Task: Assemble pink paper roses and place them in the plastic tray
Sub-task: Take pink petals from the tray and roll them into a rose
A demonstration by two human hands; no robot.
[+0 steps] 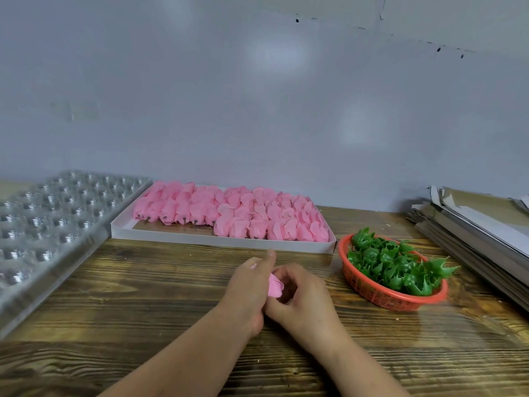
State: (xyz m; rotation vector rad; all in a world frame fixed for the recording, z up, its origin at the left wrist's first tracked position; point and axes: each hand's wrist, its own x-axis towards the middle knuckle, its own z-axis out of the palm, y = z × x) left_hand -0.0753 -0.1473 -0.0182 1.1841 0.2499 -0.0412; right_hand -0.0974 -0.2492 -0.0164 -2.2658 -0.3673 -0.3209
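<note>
My left hand (pixel 248 285) and right hand (pixel 300 299) meet mid-worktop, fingers curled together around one pink paper rose (pixel 275 285); my left thumb points up. The plastic tray (pixel 43 224) sits at the left edge.

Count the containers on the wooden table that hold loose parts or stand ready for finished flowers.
3: the clear plastic tray at far left, the white box of pink petals at the back centre, and the red basket of green pieces at right. Others may lie out of view.
</note>
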